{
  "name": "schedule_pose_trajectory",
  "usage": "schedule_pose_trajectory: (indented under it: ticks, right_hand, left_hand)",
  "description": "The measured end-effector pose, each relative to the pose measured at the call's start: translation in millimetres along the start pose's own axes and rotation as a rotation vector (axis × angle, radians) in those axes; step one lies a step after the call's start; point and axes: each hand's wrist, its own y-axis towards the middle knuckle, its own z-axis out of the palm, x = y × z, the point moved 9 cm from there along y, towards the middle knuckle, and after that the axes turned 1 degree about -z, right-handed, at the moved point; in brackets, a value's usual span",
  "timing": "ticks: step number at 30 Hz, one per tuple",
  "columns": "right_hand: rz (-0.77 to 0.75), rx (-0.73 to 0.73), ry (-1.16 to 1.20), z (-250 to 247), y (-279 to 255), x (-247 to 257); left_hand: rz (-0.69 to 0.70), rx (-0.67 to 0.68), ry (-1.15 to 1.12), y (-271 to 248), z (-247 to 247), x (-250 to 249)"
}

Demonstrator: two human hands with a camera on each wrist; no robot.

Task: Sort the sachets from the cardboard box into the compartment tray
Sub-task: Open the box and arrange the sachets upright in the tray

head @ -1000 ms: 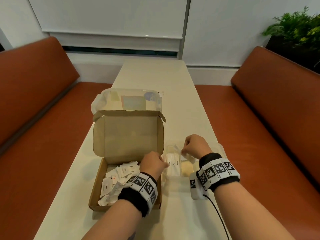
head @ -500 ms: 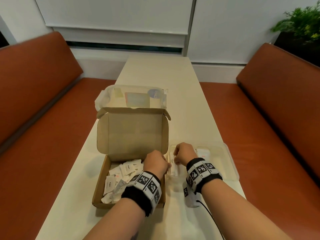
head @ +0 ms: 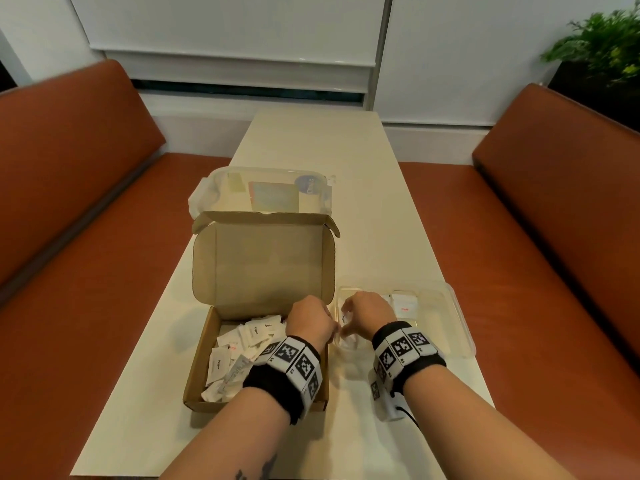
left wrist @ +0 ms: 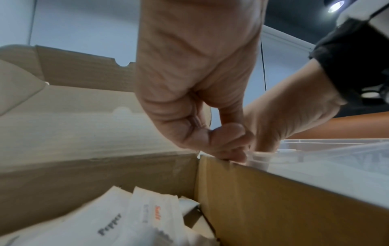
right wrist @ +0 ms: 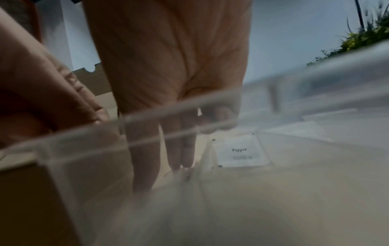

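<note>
The open cardboard box point(head: 202, 355) holds several white sachets point(head: 242, 341), some printed Pepper or Salt point(left wrist: 109, 224). The clear compartment tray point(head: 459, 327) stands against its right side. My left hand point(head: 308, 320) is curled, its fingertips point(left wrist: 235, 157) resting on top of the box's right wall by the tray's rim; no sachet shows in it. My right hand point(head: 367, 313) reaches into the tray's left compartment with fingers point(right wrist: 181, 149) straight down to the floor. A Pepper sachet point(right wrist: 242, 151) lies flat beside them, untouched. A Salt sachet point(head: 404, 304) lies one compartment to the right.
A clear plastic lid point(head: 273, 192) lies behind the box's raised flap point(head: 263, 265). The narrow cream table point(head: 311, 140) runs between two orange benches point(head: 86, 237). A plant point(head: 602, 46) stands at the far right.
My right hand, which pinched a sachet above the tray, has moved left and down into the left compartment and no longer holds it. My left hand stayed at the box wall.
</note>
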Motion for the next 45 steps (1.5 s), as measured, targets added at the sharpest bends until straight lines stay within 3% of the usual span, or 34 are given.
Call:
schedule_pose_trajectory:
  ticks: [7, 12, 18, 22, 27, 31, 35, 45]
  right_hand:
    - [-0.034, -0.04, -0.016, 6, -5, -1]
    - [0.024, -0.192, 0.242, -14, -12, -15]
    - [-0.003, -0.386, 0.462, -72, -35, 4]
    - [-0.113, -0.218, 0.394, -70, -43, 61]
    - [-0.127, 0.149, 0.136, -16, -33, 120]
    - [-0.12, 0.33, -0.136, 23, -25, 137]
    - [-0.163, 0.403, -0.285, 44, -22, 142]
    - [-0.227, 0.403, -0.433, 50, -17, 143]
  left_hand:
    - [-0.001, -0.004, 0.008, -1, 0, 0]
    - [0.024, -0.047, -0.048, -8, -12, 4]
    - [0.019, -0.135, -0.058, -9, -71, 26]
    - [-0.008, -0.214, 0.075, -10, -106, 51]
    - [-0.088, -0.174, 0.139, -13, -113, 83]
    - [-0.098, -0.145, 0.114, -15, -108, 92]
    - [-0.102, -0.152, 0.086, -12, -108, 98]
    - [-0.095, -0.139, 0.072, 1, -102, 98]
